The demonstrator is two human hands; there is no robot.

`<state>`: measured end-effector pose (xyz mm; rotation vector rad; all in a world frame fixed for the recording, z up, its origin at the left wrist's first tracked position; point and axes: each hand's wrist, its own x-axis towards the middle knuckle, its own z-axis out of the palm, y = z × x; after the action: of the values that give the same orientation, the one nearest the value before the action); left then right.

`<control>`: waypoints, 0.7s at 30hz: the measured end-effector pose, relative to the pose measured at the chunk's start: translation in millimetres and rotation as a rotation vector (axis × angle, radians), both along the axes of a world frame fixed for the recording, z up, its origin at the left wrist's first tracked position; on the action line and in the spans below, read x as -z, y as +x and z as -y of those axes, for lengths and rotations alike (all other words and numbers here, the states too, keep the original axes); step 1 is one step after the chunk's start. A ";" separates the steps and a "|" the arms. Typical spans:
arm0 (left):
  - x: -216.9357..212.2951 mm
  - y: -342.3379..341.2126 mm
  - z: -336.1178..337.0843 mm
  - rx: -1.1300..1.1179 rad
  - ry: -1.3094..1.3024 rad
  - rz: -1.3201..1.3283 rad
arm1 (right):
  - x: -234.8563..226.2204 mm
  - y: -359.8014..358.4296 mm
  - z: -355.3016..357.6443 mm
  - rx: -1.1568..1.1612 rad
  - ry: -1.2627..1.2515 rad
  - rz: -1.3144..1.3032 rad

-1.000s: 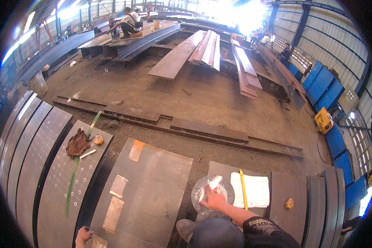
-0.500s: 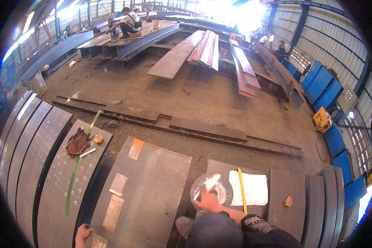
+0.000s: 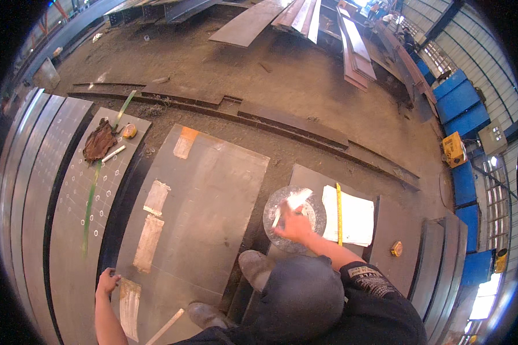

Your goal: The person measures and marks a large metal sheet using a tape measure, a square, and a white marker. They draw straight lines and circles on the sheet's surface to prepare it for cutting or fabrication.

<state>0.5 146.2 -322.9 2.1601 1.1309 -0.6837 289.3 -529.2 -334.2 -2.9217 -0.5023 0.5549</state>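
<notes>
The right hand [image 3: 293,225] has slid in over the round disc [image 3: 294,217], clenched around a white marker [image 3: 292,202]. Left hand [image 3: 107,283] stays flat on the plate [image 3: 213,195], fingers loose, holding nothing.

Steel fabrication workshop: steel plates [image 3: 201,195], beams [image 3: 305,14].

You are looking through a round lens that is bending straight edges near the black rim. Daylight is coming in bright from the far right side, glaring white at the lower right. The floor [image 3: 224,69] is looking dull, shadows soft.
</notes>
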 end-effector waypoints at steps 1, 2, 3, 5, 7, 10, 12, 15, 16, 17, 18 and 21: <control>-0.4 -3.3 -0.9 0.007 -0.006 0.003 | -7.0 14.6 -3.0 0.131 0.009 -0.091; 2.8 -5.6 -3.0 0.008 -0.004 0.024 | -3.8 22.3 -4.7 0.164 -0.007 -0.009; 6.6 -2.6 -6.0 0.005 -0.004 0.062 | 1.3 19.7 -3.8 0.112 -0.056 0.094; 4.4 2.5 3.1 0.019 0.054 0.028 | 18.6 -12.7 -5.4 -0.016 0.011 0.121; -3.2 10.0 13.1 0.040 0.059 -0.036 | 6.3 -36.4 -0.9 -0.167 0.012 0.081; 2.1 -0.5 -9.3 0.098 0.121 -0.004 | -8.3 7.2 -5.1 0.033 -0.038 -0.072; 7.8 9.1 -4.2 0.132 0.127 0.044 | 6.1 14.6 -0.7 0.117 -0.038 0.051; -9.4 36.1 33.2 0.040 0.022 -0.004 | 13.5 -9.9 3.1 0.077 -0.080 0.115; -12.2 32.5 27.3 0.083 0.063 -0.015 | 8.0 -24.4 -5.4 0.043 -0.086 0.032; -15.3 26.0 21.8 0.123 0.101 -0.036 | -9.5 -37.6 -18.6 0.004 -0.094 -0.058; -18.6 18.4 16.2 0.099 0.099 -0.068 | -28.5 -32.0 -29.6 -0.007 -0.133 -0.174; -6.5 30.5 22.3 0.090 0.044 -0.072 | -10.8 7.0 -2.8 0.191 -0.009 0.001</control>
<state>31.0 123.9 -316.3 2.2508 1.1005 -0.7883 296.2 -526.5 -323.4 -2.9351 -0.2169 0.5307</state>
